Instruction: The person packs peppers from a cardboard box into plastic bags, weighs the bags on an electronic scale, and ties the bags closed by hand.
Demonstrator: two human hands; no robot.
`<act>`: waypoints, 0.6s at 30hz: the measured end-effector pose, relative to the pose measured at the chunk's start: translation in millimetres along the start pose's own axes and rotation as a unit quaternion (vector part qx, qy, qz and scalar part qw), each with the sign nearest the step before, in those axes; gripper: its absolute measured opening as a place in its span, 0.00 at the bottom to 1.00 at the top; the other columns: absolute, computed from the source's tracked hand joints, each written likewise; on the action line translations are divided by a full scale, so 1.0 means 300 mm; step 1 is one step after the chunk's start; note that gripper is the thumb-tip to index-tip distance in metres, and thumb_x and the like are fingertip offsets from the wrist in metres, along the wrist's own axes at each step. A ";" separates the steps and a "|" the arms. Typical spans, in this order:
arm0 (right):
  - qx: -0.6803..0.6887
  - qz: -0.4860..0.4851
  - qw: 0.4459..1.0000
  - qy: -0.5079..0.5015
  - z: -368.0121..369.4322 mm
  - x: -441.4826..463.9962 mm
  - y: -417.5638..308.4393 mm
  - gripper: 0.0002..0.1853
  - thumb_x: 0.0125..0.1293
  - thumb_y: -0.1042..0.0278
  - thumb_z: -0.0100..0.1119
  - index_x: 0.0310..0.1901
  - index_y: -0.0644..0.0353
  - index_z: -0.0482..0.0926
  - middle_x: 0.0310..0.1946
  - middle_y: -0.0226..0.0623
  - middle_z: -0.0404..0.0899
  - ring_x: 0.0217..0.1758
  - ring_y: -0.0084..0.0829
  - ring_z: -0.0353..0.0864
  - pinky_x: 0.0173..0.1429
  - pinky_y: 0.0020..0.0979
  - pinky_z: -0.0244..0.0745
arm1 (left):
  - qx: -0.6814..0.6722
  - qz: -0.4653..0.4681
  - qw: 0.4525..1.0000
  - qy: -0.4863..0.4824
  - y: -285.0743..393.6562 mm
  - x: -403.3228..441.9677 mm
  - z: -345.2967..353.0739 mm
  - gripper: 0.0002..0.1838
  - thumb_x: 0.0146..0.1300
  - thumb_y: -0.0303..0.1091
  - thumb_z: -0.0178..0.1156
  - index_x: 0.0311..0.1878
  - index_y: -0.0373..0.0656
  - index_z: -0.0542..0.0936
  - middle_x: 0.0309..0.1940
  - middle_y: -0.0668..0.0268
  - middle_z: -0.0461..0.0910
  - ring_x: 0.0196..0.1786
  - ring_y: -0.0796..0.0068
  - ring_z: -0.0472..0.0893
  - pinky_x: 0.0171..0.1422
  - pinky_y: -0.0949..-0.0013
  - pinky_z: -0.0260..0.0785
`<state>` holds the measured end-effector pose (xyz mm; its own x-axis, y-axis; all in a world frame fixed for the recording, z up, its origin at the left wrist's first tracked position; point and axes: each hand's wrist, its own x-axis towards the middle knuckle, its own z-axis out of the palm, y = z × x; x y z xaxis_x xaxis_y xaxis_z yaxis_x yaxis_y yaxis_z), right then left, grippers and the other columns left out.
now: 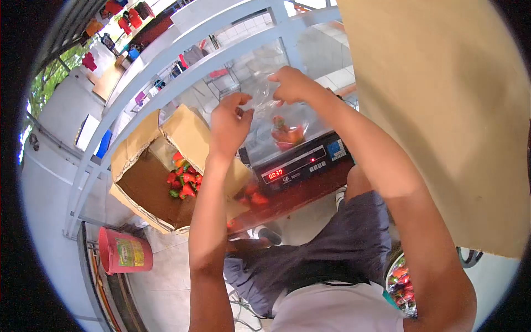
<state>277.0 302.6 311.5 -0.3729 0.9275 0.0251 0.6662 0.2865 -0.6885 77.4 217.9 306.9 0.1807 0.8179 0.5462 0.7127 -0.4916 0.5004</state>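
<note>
A clear plastic bag (289, 119) with a few red peppers (287, 134) in its bottom rests on a black digital scale (296, 166), whose red display appears to read 0.037. My right hand (296, 87) grips the upper part of the bag, with the thumb and forefinger at its crumpled film. On the other side, my left hand (231, 124) is at the bag's edge with fingers bent and the thumb apart from them; whether it touches the film is hard to see. Left of the scale, a cardboard box (138, 185) holds more red peppers (185, 178), some partly green.
The scale stands on a dark red bench (287, 206). A large cardboard sheet (442, 127) rises at right. Pale blue rails (215, 52) run behind. A pink bucket (126, 252) is on the floor at left; a container of wrapped peppers (402, 282) is by my right side.
</note>
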 end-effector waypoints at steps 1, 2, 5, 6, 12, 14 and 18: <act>0.033 -0.001 0.999 0.006 0.003 -0.001 0.018 0.36 0.54 0.74 0.66 0.67 0.68 0.73 0.45 0.49 0.88 0.33 0.32 0.90 0.37 0.31 0.83 | -0.013 0.001 1.000 -0.003 -0.024 -0.027 -0.005 0.17 0.54 0.22 0.68 0.49 0.37 0.82 0.43 0.55 0.84 0.33 0.68 0.84 0.41 0.66 0.77; 0.065 -0.004 0.998 0.010 0.009 -0.001 0.041 0.36 0.54 0.73 0.67 0.68 0.67 0.73 0.43 0.48 0.88 0.32 0.32 0.89 0.36 0.31 0.82 | -0.025 0.000 1.000 -0.004 -0.047 -0.048 -0.007 0.16 0.55 0.23 0.68 0.48 0.37 0.82 0.42 0.55 0.84 0.32 0.70 0.83 0.40 0.66 0.76; 0.116 -0.016 0.993 0.023 0.042 0.015 0.103 0.35 0.57 0.70 0.70 0.69 0.62 0.73 0.41 0.46 0.88 0.30 0.30 0.87 0.34 0.30 0.81 | -0.042 -0.053 0.997 -0.028 -0.088 -0.086 -0.010 0.14 0.56 0.24 0.69 0.47 0.37 0.83 0.41 0.58 0.84 0.31 0.72 0.81 0.39 0.68 0.76; 0.125 -0.019 0.992 0.029 0.041 -0.002 0.091 0.35 0.58 0.68 0.71 0.69 0.59 0.74 0.40 0.45 0.89 0.29 0.29 0.86 0.33 0.30 0.80 | -0.042 -0.068 0.996 -0.033 -0.098 -0.093 -0.005 0.14 0.56 0.24 0.68 0.47 0.37 0.83 0.40 0.59 0.84 0.31 0.73 0.81 0.39 0.68 0.76; 0.187 -0.079 0.977 0.069 -0.022 -0.193 0.128 0.30 0.64 0.58 0.71 0.68 0.52 0.77 0.44 0.36 0.87 0.39 0.21 0.84 0.33 0.24 0.74 | -0.092 -0.100 0.990 -0.032 -0.122 -0.185 0.001 0.14 0.60 0.23 0.68 0.50 0.38 0.83 0.40 0.64 0.85 0.32 0.80 0.80 0.39 0.73 0.74; 0.295 -0.087 0.938 0.161 -0.007 -0.347 0.177 0.23 0.63 0.67 0.71 0.61 0.57 0.82 0.53 0.41 0.85 0.41 0.20 0.85 0.40 0.27 0.78 | -0.105 -0.080 0.991 -0.017 -0.136 -0.279 -0.029 0.14 0.60 0.22 0.69 0.51 0.38 0.83 0.40 0.66 0.85 0.33 0.83 0.79 0.39 0.75 0.73; 0.235 -0.045 0.937 0.255 0.208 -0.524 0.517 0.18 0.65 0.71 0.68 0.57 0.58 0.84 0.54 0.36 0.84 0.40 0.22 0.81 0.45 0.25 0.77 | -0.170 -0.123 0.975 0.077 -0.099 -0.463 -0.138 0.12 0.63 0.18 0.66 0.50 0.36 0.83 0.41 0.68 0.85 0.40 0.82 0.81 0.45 0.77 0.74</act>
<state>398.6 186.1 155.6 0.0235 0.9327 0.3598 0.2448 0.3435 -0.9067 3.0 106.6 244.0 -0.0900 0.8818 0.4629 0.4516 -0.3781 0.8081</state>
